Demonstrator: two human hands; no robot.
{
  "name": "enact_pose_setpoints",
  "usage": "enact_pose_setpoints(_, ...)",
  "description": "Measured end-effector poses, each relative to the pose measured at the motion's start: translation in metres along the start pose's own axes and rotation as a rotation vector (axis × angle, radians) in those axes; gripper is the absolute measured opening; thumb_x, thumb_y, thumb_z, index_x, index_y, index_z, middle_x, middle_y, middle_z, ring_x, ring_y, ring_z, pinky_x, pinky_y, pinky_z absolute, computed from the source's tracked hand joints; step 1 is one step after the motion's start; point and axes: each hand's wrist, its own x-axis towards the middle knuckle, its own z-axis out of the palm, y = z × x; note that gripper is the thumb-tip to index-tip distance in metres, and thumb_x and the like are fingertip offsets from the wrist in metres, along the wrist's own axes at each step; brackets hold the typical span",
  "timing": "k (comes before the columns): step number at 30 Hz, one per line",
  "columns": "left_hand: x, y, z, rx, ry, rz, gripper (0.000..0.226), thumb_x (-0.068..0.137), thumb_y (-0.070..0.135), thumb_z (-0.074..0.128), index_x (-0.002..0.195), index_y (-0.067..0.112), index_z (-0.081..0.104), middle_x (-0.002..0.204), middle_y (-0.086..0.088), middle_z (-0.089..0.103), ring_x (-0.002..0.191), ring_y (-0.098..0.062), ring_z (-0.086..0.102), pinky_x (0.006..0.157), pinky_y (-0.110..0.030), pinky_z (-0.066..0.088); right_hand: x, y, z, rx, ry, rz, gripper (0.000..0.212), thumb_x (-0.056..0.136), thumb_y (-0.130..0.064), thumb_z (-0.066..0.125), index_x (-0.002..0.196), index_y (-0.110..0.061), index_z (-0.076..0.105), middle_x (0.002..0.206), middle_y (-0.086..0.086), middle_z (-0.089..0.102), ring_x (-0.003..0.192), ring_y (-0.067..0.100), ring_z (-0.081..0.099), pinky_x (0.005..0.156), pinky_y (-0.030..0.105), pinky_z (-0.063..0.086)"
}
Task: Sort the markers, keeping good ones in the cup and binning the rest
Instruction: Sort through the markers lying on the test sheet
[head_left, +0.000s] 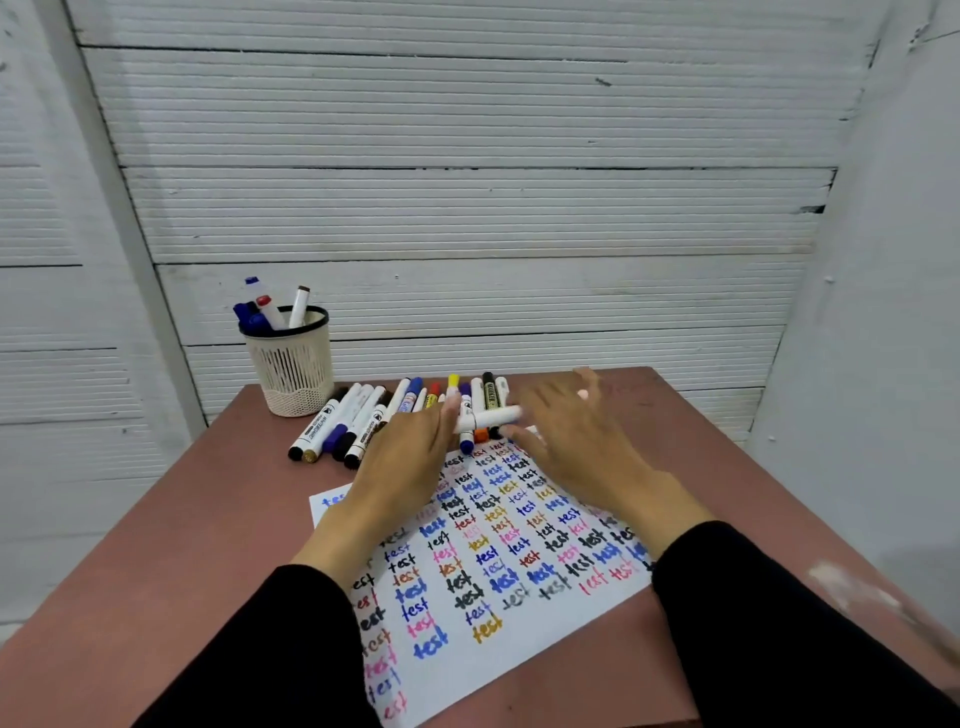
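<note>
While both hands meet over the row of markers (415, 410), the step in hand looks like picking up one to test. From the head view, the left hand (402, 457) pinches a white marker (488, 418) at its fingertips; the right hand (566, 431), blurred, seems spread with its fingers at the marker's other end. Beyond and left of the left hand stands the cup (291, 364). Beneath the wrists lies the test sheet (483, 566) on the tabletop (208, 519). Next: uncap and scribble; no bin shows.
</note>
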Motion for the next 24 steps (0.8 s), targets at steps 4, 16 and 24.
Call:
enact_pose_setpoints(4,0.0,0.0,0.002,-0.002,0.056,-0.003,0.071,0.091,0.059,0.006,0.055,0.01,0.044,0.051,-0.007,0.044,0.052,-0.023,0.044,0.051,-0.033,0.025,0.005,-0.024,0.009,0.031,0.055,-0.161,0.039,0.099,-0.043,0.032,0.102,-0.014,0.059,0.084,-0.001,0.064,0.068,0.017,0.06,0.058,0.029,0.046)
enact_pose_setpoints(16,0.0,-0.006,0.003,-0.008,0.061,0.065,0.113,0.075,0.069,-0.025,0.097,0.0,0.061,0.074,-0.018,0.064,0.067,-0.034,0.059,0.061,-0.035,0.039,0.006,-0.029,-0.004,0.044,-0.153,-0.101,0.04,0.101,-0.05,0.03,0.12,-0.02,0.05,0.051,-0.007,0.027,0.044,0.006,0.025,0.052,0.032,0.031)
enact_pose_setpoints(24,-0.002,-0.004,0.002,0.072,0.063,0.043,0.083,0.089,0.061,-0.009,0.058,0.009,0.047,0.048,-0.003,0.038,0.046,-0.017,0.036,0.053,-0.036,0.027,0.001,-0.022,-0.011,0.165,-0.228,-0.035,0.04,0.1,-0.055,0.023,0.111,-0.027,0.048,0.053,-0.004,0.042,0.047,0.008,0.039,0.062,0.037,0.047)
